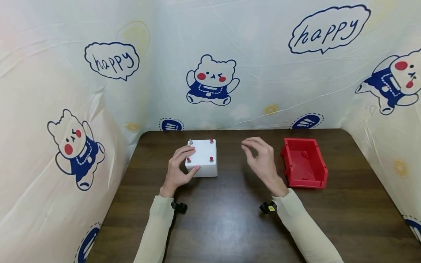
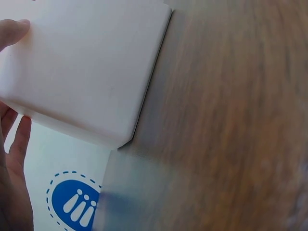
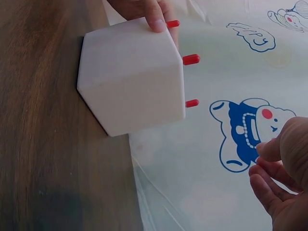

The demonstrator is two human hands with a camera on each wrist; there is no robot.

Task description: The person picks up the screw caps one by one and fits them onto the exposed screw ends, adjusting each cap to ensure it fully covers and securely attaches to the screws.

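On the table stands a white box (image 1: 202,155) with a small switch-like post at each corner of its top. Red caps (image 3: 191,59) cover three posts; the back-left post (image 1: 190,142) shows bare grey metal. My left hand (image 1: 178,167) grips the box's left side, thumb on the near face and fingers at the top's left edge. To the right of the box, my right hand (image 1: 262,159) is raised, thumb and forefinger tips close together. Whether something tiny sits between those tips cannot be made out.
A red open-fronted plastic bin (image 1: 322,179) stands to the right of my right hand. The dark wooden table (image 1: 223,223) meets a printed cloth (image 1: 256,73) at its back and sides.
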